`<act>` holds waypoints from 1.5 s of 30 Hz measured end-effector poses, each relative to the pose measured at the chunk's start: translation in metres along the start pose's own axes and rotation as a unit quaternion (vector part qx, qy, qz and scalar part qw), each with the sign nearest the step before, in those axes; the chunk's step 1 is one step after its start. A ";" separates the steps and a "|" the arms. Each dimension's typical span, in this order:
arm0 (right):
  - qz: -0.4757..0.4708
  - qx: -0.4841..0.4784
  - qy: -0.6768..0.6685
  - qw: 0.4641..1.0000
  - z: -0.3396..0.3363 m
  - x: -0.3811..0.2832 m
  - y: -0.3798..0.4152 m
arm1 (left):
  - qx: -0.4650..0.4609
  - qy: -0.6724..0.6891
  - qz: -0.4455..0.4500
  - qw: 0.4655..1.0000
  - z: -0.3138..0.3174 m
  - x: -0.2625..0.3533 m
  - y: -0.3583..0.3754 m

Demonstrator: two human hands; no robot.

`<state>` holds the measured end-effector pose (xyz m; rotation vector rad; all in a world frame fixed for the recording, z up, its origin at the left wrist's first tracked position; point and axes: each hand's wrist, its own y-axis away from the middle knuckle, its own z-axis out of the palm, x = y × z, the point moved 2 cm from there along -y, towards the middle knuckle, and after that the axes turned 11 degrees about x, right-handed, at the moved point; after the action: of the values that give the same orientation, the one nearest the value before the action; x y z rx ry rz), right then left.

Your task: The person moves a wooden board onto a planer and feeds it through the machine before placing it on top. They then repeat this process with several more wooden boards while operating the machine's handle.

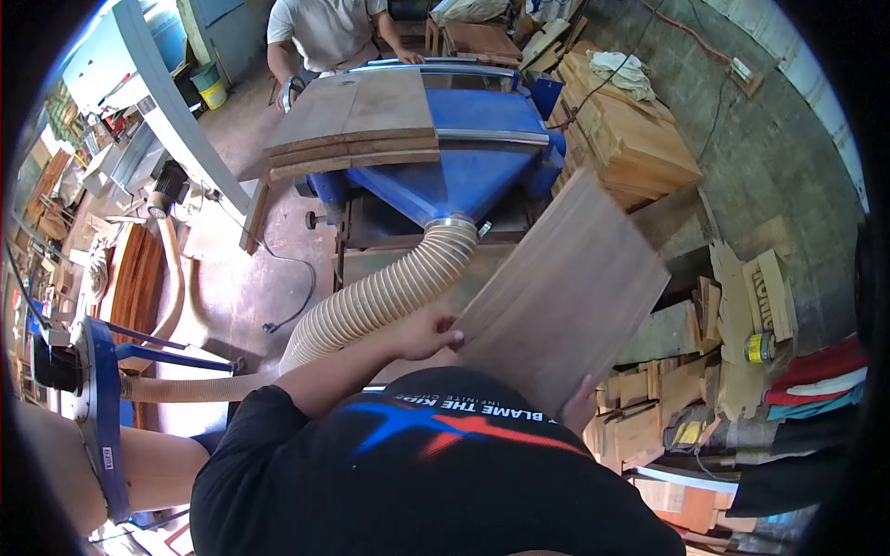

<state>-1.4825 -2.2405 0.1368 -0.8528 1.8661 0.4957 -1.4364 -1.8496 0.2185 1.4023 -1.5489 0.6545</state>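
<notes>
A wide brown wooden board [573, 287] slants up in front of my chest, held between both hands. My left hand [431, 335] has its fingers curled at the board's lower left edge. At its lower right edge my right hand [581, 405] grips it, partly hidden by the board and my shirt. Beyond the board stands a blue machine [487, 111] with a metal roller. Several similar boards [357, 116] lie stacked on the machine's left side. A ribbed, beige hose [385, 292] runs from the machine's chute down past my left forearm.
Across the machine stands a person in a grey shirt [324, 37], one hand near its far rail. Wood stacks [640, 139] and offcuts [649, 408] line the right. To the left are a post [181, 102], a floor cable [301, 264] and a blue-framed dust collector [102, 417].
</notes>
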 end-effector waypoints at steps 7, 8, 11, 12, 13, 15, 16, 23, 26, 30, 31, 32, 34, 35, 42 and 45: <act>0.003 -0.207 -0.262 0.943 0.052 -0.166 -0.020 | 0.239 0.239 0.040 0.940 -0.083 0.017 0.048; -0.002 -0.253 -0.261 0.932 0.065 -0.191 -0.015 | 0.267 0.250 0.047 0.929 -0.099 0.010 0.059; 0.006 -0.377 -0.229 0.897 0.111 -0.258 0.005 | 0.359 0.286 0.020 0.888 -0.137 0.006 0.096; 0.032 -0.400 -0.223 0.889 0.129 -0.274 0.012 | 0.387 0.300 0.005 0.872 -0.148 0.008 0.106; 0.056 -0.418 -0.216 0.881 0.143 -0.291 0.016 | 0.404 0.284 -0.002 0.869 -0.160 0.007 0.111; 0.084 -0.426 -0.190 0.880 0.178 -0.317 0.017 | 0.441 0.257 -0.021 0.859 -0.180 0.001 0.120; 0.100 -0.435 -0.174 0.878 0.195 -0.330 0.016 | 0.475 0.270 -0.031 0.837 -0.189 0.000 0.119; 0.188 -0.492 -0.345 0.777 0.217 -0.418 0.015 | 0.548 0.478 -0.021 0.686 -0.252 0.035 0.090; 0.112 -0.358 -0.424 0.824 0.255 -0.413 0.047 | 0.563 0.478 -0.026 0.673 -0.276 0.030 0.063; -0.202 -0.077 -0.332 0.918 0.329 -0.417 0.049 | 0.612 0.287 -0.061 0.735 -0.310 -0.036 0.022; -0.227 -0.043 -0.354 0.906 0.350 -0.419 0.043 | 0.661 0.228 -0.024 0.714 -0.317 -0.038 0.014; -0.251 -0.009 -0.372 0.893 0.364 -0.425 0.039 | 0.706 0.169 0.013 0.688 -0.320 -0.042 0.004; -0.250 0.012 -0.301 0.920 0.391 -0.435 0.026 | 0.762 0.023 0.046 0.646 -0.335 -0.071 -0.013; -0.250 0.019 -0.260 0.932 0.402 -0.439 0.023 | 0.768 -0.012 0.020 0.641 -0.340 -0.064 -0.016; -0.355 -0.025 -0.267 0.896 0.404 -0.419 0.020 | 0.779 -0.030 0.086 0.620 -0.321 -0.057 -0.001; -0.359 -0.076 -0.286 0.885 0.348 -0.348 0.013 | 0.704 -0.066 0.079 0.703 -0.232 -0.098 0.044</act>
<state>-1.1854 -1.8833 0.3000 -1.2605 0.8858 0.3628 -1.4213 -1.5951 0.2424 2.3879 -1.1412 2.1738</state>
